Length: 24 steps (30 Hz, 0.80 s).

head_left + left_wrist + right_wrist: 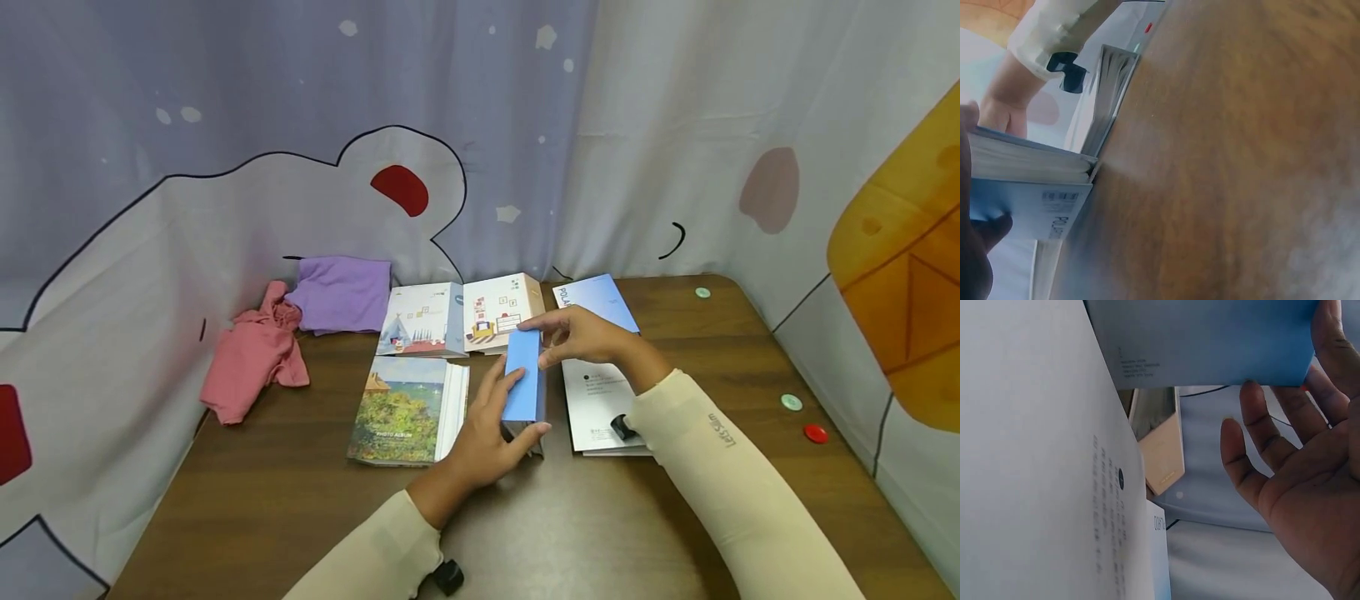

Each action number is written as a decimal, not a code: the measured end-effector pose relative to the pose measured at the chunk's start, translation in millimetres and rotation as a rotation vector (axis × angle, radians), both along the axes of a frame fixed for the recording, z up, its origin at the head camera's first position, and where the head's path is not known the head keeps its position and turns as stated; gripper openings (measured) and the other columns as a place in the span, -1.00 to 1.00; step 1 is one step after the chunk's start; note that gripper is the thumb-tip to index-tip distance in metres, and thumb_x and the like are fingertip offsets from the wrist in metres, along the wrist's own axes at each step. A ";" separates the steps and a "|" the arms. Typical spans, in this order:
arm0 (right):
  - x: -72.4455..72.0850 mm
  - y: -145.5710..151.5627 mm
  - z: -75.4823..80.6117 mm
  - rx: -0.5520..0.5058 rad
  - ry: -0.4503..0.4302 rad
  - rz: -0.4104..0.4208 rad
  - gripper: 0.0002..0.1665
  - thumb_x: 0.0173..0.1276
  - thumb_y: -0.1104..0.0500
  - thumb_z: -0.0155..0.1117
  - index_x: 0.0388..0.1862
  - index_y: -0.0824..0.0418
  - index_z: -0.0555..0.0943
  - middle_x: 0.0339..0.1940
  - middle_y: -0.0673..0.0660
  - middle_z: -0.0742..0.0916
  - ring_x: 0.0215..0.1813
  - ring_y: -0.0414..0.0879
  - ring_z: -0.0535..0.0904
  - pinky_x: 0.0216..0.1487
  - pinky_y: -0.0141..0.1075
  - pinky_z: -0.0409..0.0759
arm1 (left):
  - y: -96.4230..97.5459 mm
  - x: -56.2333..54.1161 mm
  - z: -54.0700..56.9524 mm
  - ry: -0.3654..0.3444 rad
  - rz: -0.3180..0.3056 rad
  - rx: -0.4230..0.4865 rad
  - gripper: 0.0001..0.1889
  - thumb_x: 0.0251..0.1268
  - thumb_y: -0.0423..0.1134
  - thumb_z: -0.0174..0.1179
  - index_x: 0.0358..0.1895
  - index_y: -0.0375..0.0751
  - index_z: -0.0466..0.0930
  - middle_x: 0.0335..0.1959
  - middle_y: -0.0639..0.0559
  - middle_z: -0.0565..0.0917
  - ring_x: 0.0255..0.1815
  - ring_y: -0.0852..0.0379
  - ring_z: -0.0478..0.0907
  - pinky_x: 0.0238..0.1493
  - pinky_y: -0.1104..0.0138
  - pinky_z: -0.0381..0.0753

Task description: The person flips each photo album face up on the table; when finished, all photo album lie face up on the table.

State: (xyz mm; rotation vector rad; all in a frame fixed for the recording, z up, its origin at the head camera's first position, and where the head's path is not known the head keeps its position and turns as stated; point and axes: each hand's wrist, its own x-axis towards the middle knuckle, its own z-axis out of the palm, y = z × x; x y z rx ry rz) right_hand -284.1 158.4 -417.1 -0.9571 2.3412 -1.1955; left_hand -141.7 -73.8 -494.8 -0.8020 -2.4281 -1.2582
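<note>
A thick blue album [523, 385] stands on its edge with its blue spine upward. My left hand [478, 440] grips it from the near left, fingers along the spine and thumb by the near end. In the left wrist view, the album's cover [1029, 203] and white page edges show between thumb and finger. My right hand [592, 342] pinches the far top corner, with thumb and index finger on it. The right wrist view has that hand [1310, 456] at the blue corner, its other fingers spread below the edge.
Left of it lies a landscape photo album [401, 408]. Behind are two illustrated albums [423, 321] [495, 312]. On the right, a white-backed album [603, 404] lies before a blue-and-white one [600, 300]. Purple cloth [341, 293], pink cloth [258, 358] and a red disc [815, 433] sit farther out.
</note>
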 end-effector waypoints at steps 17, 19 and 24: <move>0.9 -17.4 -16.2 0.097 -0.013 -0.001 -0.23 0.53 0.03 0.50 0.61 0.26 0.51 0.41 0.23 0.76 0.44 0.23 0.69 0.51 0.18 0.60 | -7.3 2.2 -4.9 -0.126 0.043 0.044 -0.20 0.55 -0.09 0.37 0.68 -0.30 0.25 0.66 -0.54 0.31 0.53 -0.39 0.53 0.39 -0.18 0.67; 0.3 -18.5 -17.5 0.107 -0.015 -0.005 -0.20 0.53 0.04 0.50 0.63 0.27 0.49 0.48 0.25 0.71 0.51 0.28 0.63 0.55 0.21 0.56 | -10.0 2.2 -6.3 -0.146 0.030 0.041 -0.21 0.58 -0.08 0.34 0.71 -0.26 0.21 0.68 -0.53 0.28 0.55 -0.40 0.51 0.41 -0.21 0.65; -1.6 -22.8 -20.9 0.124 -0.036 0.007 -0.16 0.52 0.12 0.51 0.67 0.28 0.42 0.64 0.29 0.56 0.65 0.34 0.47 0.65 0.20 0.44 | -19.0 3.3 -6.1 -0.200 0.000 0.004 -0.21 0.64 -0.06 0.29 0.75 -0.20 0.16 0.72 -0.48 0.22 0.62 -0.37 0.44 0.50 -0.23 0.56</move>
